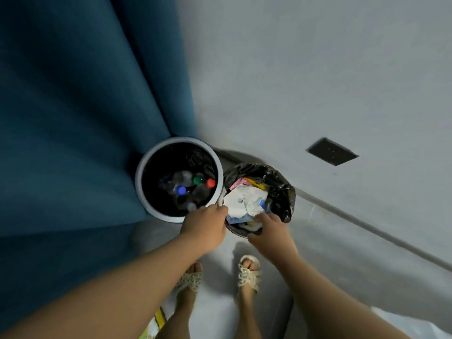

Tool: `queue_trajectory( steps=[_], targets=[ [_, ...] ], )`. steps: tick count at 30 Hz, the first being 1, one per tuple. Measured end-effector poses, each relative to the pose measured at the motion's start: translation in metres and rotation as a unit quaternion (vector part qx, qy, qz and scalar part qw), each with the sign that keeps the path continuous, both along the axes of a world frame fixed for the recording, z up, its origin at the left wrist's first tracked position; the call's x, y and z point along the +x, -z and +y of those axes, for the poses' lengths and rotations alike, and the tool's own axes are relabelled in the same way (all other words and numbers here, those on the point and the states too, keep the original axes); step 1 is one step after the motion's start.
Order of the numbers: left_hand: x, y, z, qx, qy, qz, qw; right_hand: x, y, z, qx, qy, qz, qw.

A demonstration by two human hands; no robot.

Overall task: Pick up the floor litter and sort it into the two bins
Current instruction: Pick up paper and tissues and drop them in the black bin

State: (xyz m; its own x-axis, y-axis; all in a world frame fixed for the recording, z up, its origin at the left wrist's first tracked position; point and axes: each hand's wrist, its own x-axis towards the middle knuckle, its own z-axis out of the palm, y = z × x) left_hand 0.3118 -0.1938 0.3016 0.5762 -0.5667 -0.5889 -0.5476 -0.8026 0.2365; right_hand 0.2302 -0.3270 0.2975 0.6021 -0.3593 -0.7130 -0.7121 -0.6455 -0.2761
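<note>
Two bins stand side by side on the floor against the wall. The white-rimmed bin [156, 209] on the left holds several plastic bottles [188, 187] with blue, green and red caps. The bin on the right, lined with a black bag [281, 194], is full of crumpled white paper [244, 199] and coloured wrappers. My left hand [205, 228] reaches over the gap between the bins, its fingers curled at the left edge of the paper. My right hand [269, 231] is at the near rim of the black-bag bin, its fingertips hidden among the litter.
A blue curtain [73, 118] hangs on the left behind the white-rimmed bin. A grey wall with a dark socket plate [331, 151] lies beyond. My sandalled feet [248, 272] stand on the pale floor just before the bins. Yellow litter [156, 321] and a white sheet [403, 324] lie near the bottom edge.
</note>
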Motion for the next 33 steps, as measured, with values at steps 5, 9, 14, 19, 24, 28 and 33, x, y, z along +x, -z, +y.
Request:
queue_trajectory(
  steps=[5, 9, 14, 19, 24, 28, 33],
  targets=[
    [-0.008, -0.085, 0.023, -0.014, 0.009, -0.053, 0.998, -0.008, -0.086, 0.026, -0.024, 0.007, -0.048, 0.999],
    [-0.019, -0.150, 0.032, -0.051, 0.002, -0.114, 0.992, -0.016, -0.151, 0.040, -0.032, 0.015, -0.102, 0.994],
    [-0.051, -0.213, 0.040, -0.093, -0.024, -0.147, 0.985, -0.054, -0.213, 0.047, -0.054, 0.012, -0.158, 0.986],
    [-0.110, -0.256, 0.052, -0.129, -0.028, -0.176, 0.975, -0.123, -0.254, 0.053, -0.074, 0.023, -0.198, 0.977],
    [-0.192, -0.273, 0.070, -0.131, -0.037, -0.167, 0.976, -0.202, -0.275, 0.057, -0.071, 0.033, -0.204, 0.976],
    [-0.231, -0.283, 0.080, -0.128, -0.049, -0.166, 0.977, -0.238, -0.284, 0.067, -0.058, 0.039, -0.208, 0.976],
    [-0.264, -0.289, 0.094, -0.122, -0.060, -0.169, 0.976, -0.262, -0.284, 0.093, -0.027, 0.022, -0.209, 0.977]
  ],
)
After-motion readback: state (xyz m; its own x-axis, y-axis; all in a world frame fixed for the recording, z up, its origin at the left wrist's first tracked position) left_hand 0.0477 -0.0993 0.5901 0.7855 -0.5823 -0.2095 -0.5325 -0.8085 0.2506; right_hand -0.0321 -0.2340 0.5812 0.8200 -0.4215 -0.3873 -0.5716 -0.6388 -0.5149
